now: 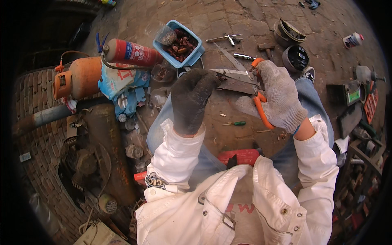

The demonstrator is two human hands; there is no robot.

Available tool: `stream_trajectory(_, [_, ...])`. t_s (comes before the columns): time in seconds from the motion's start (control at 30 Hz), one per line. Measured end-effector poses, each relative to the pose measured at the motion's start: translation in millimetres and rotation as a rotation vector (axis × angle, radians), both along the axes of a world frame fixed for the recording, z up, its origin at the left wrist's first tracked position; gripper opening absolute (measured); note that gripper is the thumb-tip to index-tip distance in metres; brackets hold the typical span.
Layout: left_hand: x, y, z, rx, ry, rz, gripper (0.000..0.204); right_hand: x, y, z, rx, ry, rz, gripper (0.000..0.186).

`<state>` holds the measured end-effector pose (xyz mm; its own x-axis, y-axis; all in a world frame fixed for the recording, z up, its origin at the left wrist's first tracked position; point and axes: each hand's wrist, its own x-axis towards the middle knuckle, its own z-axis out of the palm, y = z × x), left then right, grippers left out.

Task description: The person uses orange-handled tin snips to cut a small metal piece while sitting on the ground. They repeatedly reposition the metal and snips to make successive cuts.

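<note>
My right hand (281,87), in a pale grey knitted glove, is wrapped round the orange handles (261,108) of a pair of metal shears (237,75). Their blades reach left from the handles toward my other hand. My left hand (192,98), in a dark glove, is closed with its fingertips at the blade ends. Whatever it pinches there is too small and covered to make out. A flat grey metal piece (239,87) lies under the blades, and another long pointed strip (229,57) angles away beyond them.
Ahead stand a blue tub (200,49) of reddish-brown scraps, two round containers (296,57) and a hammer (266,48). A green-handled screwdriver (237,123) lies between my legs. Left are a red extinguisher (136,55), an orange gas cylinder (87,75) and a rusty cylinder (108,151). Right lies a black case (341,94).
</note>
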<state>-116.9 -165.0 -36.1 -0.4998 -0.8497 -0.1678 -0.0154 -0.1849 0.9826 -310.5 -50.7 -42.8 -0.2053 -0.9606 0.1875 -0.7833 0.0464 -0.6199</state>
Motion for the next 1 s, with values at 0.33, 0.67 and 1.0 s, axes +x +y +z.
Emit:
stream_trajectory(0.33, [4, 1, -21, -0.075, 0.156, 0.048, 0.025, 11, -2, -1, -0.059, 0.123, -0.044, 0.055])
stream_trajectory(0.67, [2, 4, -22, -0.027, 0.215, 0.098, 0.028, 12, -2, -3, -0.056, 0.148, -0.061, 0.056])
stream_trajectory(1.0, [-3, 6, -8, 0.044, 0.178, 0.108, 0.022, 15, -2, -1, 0.038, 0.158, -0.07, 0.056])
